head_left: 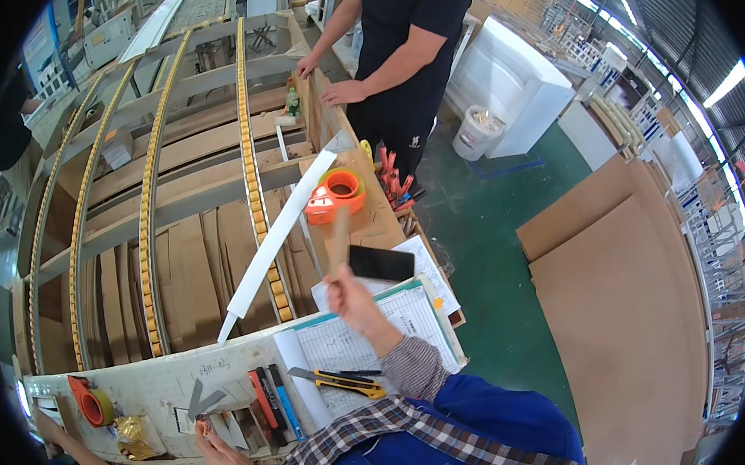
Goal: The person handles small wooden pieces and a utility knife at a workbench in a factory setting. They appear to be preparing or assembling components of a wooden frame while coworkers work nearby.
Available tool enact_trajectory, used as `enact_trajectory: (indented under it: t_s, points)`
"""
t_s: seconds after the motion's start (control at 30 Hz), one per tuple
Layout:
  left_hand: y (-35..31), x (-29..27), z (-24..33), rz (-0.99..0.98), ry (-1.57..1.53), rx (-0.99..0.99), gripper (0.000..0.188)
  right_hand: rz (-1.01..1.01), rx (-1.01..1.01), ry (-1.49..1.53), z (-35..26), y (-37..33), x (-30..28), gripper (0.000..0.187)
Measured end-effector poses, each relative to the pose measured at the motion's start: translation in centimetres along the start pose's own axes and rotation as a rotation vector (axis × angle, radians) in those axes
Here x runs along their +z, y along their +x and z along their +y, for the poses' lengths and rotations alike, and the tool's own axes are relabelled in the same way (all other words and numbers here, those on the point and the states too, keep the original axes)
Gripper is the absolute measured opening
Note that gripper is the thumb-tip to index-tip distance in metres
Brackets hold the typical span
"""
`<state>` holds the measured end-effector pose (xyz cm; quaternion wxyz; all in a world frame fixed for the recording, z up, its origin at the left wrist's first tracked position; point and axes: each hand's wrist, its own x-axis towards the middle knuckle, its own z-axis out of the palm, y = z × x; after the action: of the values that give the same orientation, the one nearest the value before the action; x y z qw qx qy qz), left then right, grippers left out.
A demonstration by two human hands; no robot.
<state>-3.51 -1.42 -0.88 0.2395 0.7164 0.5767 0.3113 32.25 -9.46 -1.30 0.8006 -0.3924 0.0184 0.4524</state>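
My right hand (356, 311) is raised over the clipboard of papers (413, 312), closed around a thin tan strip (340, 235) that is smeared by motion. Beside it lies a black phone (382, 263). Down at the front ledge, my left hand (221, 453) has its fingertips pinched at the base of a grey V-shaped piece with two flat blades (201, 402). Whether it grips that piece or something small and orange there, I cannot tell. Red, black and blue markers (276, 403) lie just right of this hand. Yellow utility knives (348, 381) rest on the papers.
An orange tape dispenser (335, 196) and a long white strip (278, 239) lie across the frame's right side. Yellow roller rails (250, 146) run away from me. A person in black (407, 49) stands beyond; another person's arm (89, 447) reaches in at left, near a red tape dispenser (91, 401).
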Motion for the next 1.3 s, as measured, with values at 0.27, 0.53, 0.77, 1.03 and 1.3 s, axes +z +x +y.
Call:
enact_trajectory:
  t_s: [0.27, 0.53, 0.77, 1.03, 1.3]
  points:
    - [-0.2, 0.3, -0.1, 0.048, 0.009, -0.027, 0.047, -0.521, -0.078, -0.967, 4.4, -4.7, 4.4, 0.029]
    - [-0.6, 0.8, 0.3, 0.155, -0.317, -0.065, 0.052, -1.002, 0.312, -1.081, 6.3, -8.1, 5.8, 0.039]
    - [-0.7, 0.4, -1.0, 0.093, -0.236, 0.023, 0.051, -1.206, 0.277, -1.241, 8.7, -10.0, 6.6, 0.05]
    - [-0.3, 0.7, 0.0, 0.1, -0.031, -0.038, 0.042, -1.174, 0.187, -1.247, 10.3, -9.8, 5.9, 0.053]
    - [-0.2, 0.5, 0.4, 0.112, 0.045, 0.026, 0.038, -1.096, 0.319, -1.181, 9.3, -10.2, 6.1, 0.048]
